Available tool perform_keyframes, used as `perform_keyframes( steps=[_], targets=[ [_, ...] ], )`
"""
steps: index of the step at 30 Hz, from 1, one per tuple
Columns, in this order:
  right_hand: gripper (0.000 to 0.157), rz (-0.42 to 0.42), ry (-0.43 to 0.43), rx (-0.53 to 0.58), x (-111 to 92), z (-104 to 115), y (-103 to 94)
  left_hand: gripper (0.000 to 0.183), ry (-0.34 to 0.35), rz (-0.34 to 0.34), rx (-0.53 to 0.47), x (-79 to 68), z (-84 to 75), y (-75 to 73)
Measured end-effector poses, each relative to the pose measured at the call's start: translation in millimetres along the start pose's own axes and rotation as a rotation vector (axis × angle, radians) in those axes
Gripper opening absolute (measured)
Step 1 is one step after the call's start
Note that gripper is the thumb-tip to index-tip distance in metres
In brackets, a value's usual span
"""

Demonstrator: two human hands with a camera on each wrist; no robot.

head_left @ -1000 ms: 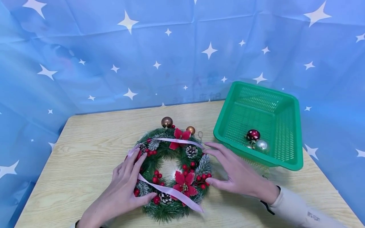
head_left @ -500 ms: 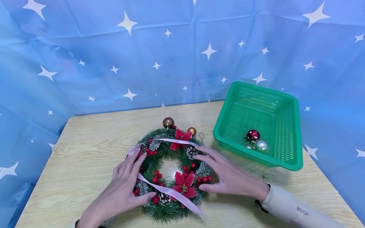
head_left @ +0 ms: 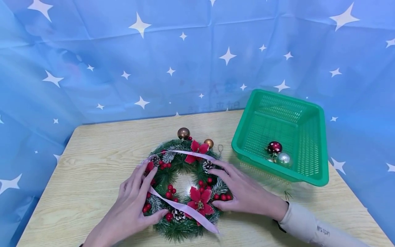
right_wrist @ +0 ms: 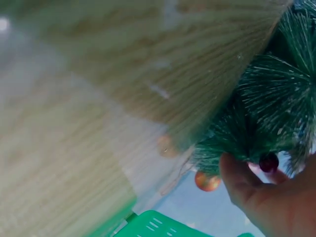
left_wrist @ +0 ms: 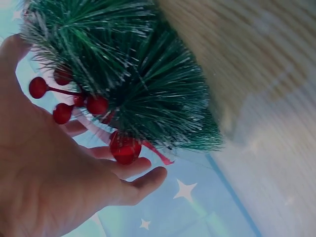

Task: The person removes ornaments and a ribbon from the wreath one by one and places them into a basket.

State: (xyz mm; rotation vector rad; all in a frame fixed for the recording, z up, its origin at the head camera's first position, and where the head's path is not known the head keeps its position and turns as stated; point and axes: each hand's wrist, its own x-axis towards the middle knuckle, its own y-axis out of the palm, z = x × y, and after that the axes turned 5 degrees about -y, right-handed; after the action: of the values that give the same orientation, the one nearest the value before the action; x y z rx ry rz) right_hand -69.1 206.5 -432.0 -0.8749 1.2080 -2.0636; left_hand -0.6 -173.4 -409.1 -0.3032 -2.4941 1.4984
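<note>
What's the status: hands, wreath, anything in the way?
Left hand at left of wreath, right hand at right. Wreath on table, ribbon across it. Basket off to the right, apparently not in the way.

The wreath (head_left: 179,230) is green-and-red, its ribbon (head_left: 192,211) lilac — the backdrop (head_left: 191,75) white-starred blue.

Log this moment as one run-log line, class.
left hand: at left of wreath | right hand: at wreath's right | ribbon: across wreath | basket: right of wreath, baubles inside
</note>
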Motion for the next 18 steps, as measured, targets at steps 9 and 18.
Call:
perform_keyframes(
  steps=[9, 18],
  targets=[
    [0.090, -0.052, 0.024, -0.042, 0.2, 13.6, 5.6, 0.109, -0.100, -0.068, 0.021, -7.3, -8.1, 3.1],
    [0.091, -0.050, 0.097, -0.096, -2.0, 31.5, 11.1, 0.124, -0.256, -0.081, 0.023, -4.2, -17.3, 10.0]
  ],
)
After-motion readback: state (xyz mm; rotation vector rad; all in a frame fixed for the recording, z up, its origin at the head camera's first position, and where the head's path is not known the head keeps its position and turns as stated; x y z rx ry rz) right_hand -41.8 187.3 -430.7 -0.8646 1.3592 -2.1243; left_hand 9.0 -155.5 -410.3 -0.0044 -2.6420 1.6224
